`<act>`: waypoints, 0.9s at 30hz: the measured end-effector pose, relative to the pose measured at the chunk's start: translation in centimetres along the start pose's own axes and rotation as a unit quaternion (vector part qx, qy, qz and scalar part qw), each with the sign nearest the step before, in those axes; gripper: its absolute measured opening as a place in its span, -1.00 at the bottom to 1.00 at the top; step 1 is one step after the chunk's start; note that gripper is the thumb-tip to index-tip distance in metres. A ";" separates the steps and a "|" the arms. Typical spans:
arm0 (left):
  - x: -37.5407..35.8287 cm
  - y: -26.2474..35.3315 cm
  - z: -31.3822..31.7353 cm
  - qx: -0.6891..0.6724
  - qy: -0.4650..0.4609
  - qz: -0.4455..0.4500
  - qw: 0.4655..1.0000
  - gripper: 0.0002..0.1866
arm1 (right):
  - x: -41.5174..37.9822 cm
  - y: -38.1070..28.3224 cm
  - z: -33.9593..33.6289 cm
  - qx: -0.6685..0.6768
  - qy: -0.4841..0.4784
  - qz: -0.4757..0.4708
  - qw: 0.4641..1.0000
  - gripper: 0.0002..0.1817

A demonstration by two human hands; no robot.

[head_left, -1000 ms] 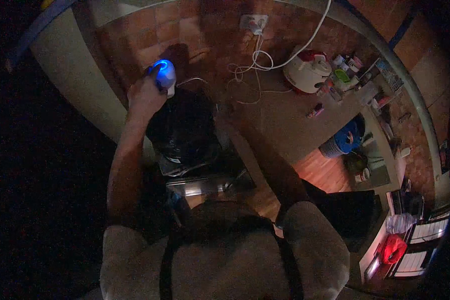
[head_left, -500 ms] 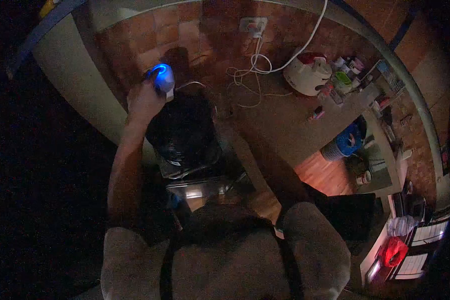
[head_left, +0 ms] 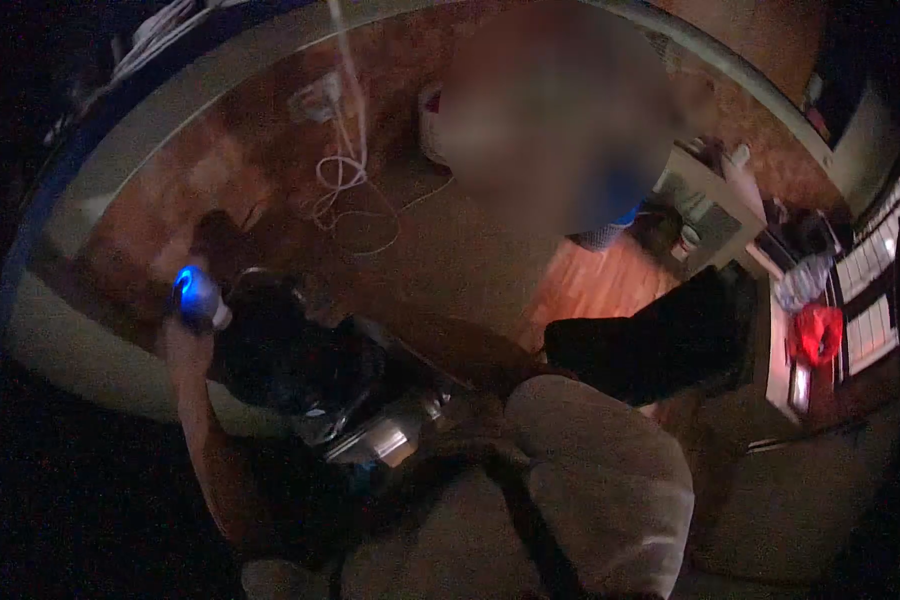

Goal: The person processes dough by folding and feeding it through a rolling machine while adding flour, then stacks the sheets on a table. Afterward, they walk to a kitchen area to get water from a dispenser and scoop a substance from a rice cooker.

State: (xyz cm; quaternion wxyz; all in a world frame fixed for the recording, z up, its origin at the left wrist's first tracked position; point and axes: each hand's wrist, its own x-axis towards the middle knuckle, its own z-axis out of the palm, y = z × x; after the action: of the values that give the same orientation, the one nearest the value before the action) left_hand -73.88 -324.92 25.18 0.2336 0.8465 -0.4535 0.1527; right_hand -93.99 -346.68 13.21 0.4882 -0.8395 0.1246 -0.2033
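My left hand is closed around a white rounded device with a glowing blue ring, at the far left by the tiled wall. Just right of that hand sits a bulky black object; its kind is lost in the dark. A shiny metal-edged panel lies between it and my body. My right forearm reaches toward the black object in deep shadow. The fingers of my right hand cannot be made out, nor whether they hold anything.
A looped white cable hangs from a wall socket over the counter. Part of a white appliance shows beside a large blurred patch. On the right are a dark cloth-like shape and a red bag.
The view has swung right, so the counter and wall shift left in it. My left hand still grips the glowing device beside the black object. The blurred patch now covers the far counter.
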 end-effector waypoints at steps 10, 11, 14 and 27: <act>-0.5 -0.4 -1.8 -0.069 -0.051 0.020 0.996 -0.43 | 0.1 -0.7 -0.8 -0.015 0.013 0.000 1.000 -0.16; -0.7 0.0 -2.4 -0.079 -0.055 0.029 0.995 -0.43 | 0.4 -0.7 -0.7 -0.014 0.012 -0.001 1.000 -0.16; -0.1 -1.7 -1.5 -0.090 -0.047 0.025 0.995 -0.43 | 0.6 -1.0 -0.6 -0.016 0.013 -0.002 1.000 -0.16; 1.6 -6.0 3.2 -0.047 0.041 -0.070 0.996 -0.42 | 0.8 -1.4 0.1 -0.010 -0.011 -0.004 1.000 -0.15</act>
State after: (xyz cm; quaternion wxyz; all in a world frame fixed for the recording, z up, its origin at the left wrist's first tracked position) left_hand -67.83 -324.91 21.69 0.3014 0.8571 -0.3901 0.1492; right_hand -93.17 -346.21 14.57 0.4801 -0.8472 0.1177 -0.1949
